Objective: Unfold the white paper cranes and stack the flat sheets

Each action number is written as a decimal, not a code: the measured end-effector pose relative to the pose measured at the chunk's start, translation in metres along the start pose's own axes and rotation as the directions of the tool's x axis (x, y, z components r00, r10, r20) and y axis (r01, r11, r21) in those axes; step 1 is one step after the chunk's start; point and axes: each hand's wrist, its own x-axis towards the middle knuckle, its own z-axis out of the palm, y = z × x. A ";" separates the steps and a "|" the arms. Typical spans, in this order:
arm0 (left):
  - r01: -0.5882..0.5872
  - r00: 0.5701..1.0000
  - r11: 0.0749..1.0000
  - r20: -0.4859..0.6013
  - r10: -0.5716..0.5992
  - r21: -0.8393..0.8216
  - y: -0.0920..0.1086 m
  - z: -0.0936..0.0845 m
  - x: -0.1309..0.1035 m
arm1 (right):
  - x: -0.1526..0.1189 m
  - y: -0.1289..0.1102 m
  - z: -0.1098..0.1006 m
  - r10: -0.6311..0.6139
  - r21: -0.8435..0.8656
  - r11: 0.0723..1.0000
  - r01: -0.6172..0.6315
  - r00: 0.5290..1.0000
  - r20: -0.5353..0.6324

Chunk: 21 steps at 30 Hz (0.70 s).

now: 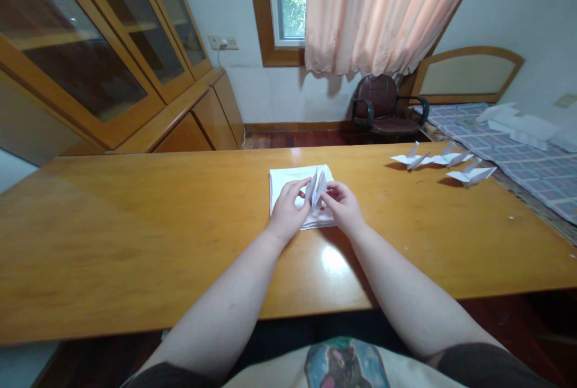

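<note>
A folded white paper piece (316, 188) stands upright between my two hands, its two pointed halves slightly apart. My left hand (291, 207) pinches its left side with thumb and fingers. On the right side, my right hand (341, 204) grips the same piece near its lower edge. Beneath them lies a stack of white paper sheets (280, 178) on the wooden table (157, 225). At the table's far right sit several folded paper cranes (471, 174) with their wings spread.
Small white scraps (511, 217) lie at the table's right. Beyond the far edge are a brown armchair (378, 105) and, to the right, a bed (514, 147) with papers on it. Glass-door cabinets (103, 39) stand at the left.
</note>
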 end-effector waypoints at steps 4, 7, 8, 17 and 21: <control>-0.130 0.990 0.979 0.069 0.121 0.155 0.002 -0.006 0.000 | -0.001 -0.004 -0.003 -0.038 -0.129 0.991 0.046 0.997 0.066; -0.216 0.974 0.915 0.143 0.177 0.340 0.003 -0.012 0.000 | -0.001 -0.006 -0.005 -0.119 -0.230 0.964 0.135 0.989 0.086; -0.217 0.975 0.900 0.138 0.177 0.377 0.002 -0.013 0.000 | -0.001 -0.006 -0.005 -0.139 -0.256 0.954 0.156 0.987 0.085; -0.221 0.975 0.868 0.093 0.201 0.445 -0.001 -0.014 0.000 | -0.001 -0.008 -0.006 -0.175 -0.318 0.930 0.186 0.983 0.064; -0.239 0.967 0.846 0.040 0.251 0.477 0.001 -0.016 -0.001 | 0.000 -0.004 -0.005 -0.177 -0.348 0.923 0.163 0.984 -0.007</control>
